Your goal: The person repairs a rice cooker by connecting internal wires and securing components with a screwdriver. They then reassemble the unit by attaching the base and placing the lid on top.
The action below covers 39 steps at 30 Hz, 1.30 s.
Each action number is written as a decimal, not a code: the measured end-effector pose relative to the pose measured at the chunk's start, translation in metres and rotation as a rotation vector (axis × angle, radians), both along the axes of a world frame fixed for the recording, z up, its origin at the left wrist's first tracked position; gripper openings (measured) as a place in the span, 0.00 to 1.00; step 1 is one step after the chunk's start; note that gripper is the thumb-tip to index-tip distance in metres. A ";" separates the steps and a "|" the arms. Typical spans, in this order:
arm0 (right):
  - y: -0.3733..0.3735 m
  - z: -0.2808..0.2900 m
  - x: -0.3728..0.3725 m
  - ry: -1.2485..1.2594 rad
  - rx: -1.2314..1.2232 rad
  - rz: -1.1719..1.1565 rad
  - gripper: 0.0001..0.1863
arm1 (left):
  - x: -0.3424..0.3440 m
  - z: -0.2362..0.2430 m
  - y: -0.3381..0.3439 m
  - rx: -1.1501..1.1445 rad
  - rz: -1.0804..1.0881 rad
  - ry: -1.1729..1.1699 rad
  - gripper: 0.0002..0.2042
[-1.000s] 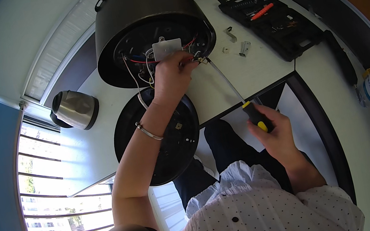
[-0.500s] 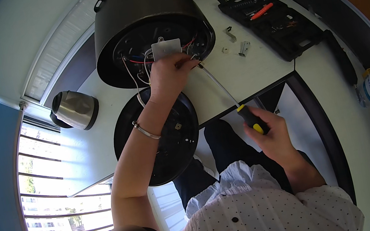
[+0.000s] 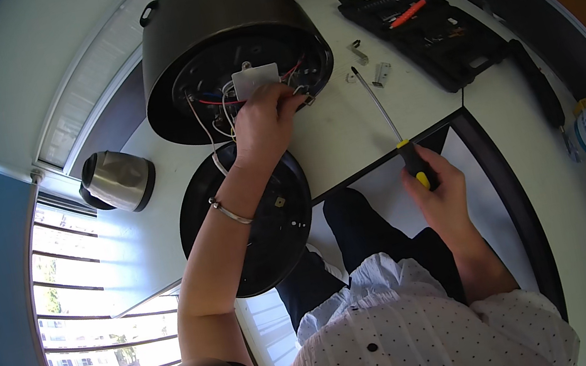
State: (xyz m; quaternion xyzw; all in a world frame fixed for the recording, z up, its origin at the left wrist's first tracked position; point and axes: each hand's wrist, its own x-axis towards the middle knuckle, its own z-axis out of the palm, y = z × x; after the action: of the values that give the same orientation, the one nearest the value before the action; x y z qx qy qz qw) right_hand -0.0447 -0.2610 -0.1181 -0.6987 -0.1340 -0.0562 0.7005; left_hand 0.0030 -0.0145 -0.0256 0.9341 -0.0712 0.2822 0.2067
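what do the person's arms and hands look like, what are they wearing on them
The left hand and right hand are ungloved, and both forearms are bare. A thin, silvery bracelet with a small rounded end circles the left wrist; none shows on the right. The sleeves are short and pale with small dark dots.

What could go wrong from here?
- Left hand is close to exposed wiring; a wire might get tugged loose.
- The black round cover appears to overhang the edge of the table; it could slip.
- The screwdriver in the right hand points towards loose metal parts, which it could knock away.
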 end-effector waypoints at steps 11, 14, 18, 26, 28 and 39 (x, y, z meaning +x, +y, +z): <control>-0.003 0.002 0.011 0.072 -0.254 -0.032 0.19 | -0.001 -0.006 -0.004 0.193 0.048 -0.216 0.06; -0.009 0.002 0.017 -0.334 -0.594 -0.321 0.20 | 0.001 -0.006 -0.005 0.183 0.049 -0.217 0.06; -0.019 0.006 0.029 -0.397 -0.926 -0.445 0.22 | 0.001 -0.008 -0.006 0.101 0.077 -0.191 0.07; -0.013 0.021 0.069 -0.302 -1.146 -0.459 0.16 | 0.007 -0.010 0.008 -0.048 -0.048 -0.177 0.05; -0.014 0.021 0.078 -0.343 -1.145 -0.470 0.15 | 0.005 -0.011 0.008 -0.173 -0.008 -0.064 0.04; -0.002 0.014 0.111 -0.589 -0.963 -0.471 0.15 | 0.002 -0.001 0.005 -0.531 -0.045 0.127 0.02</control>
State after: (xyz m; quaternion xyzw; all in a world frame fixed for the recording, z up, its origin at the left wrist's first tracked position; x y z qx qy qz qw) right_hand 0.0662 -0.2633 -0.1043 -0.9028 -0.1746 -0.3335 0.2080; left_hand 0.0053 -0.0093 -0.0263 0.8613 -0.0023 0.2272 0.4545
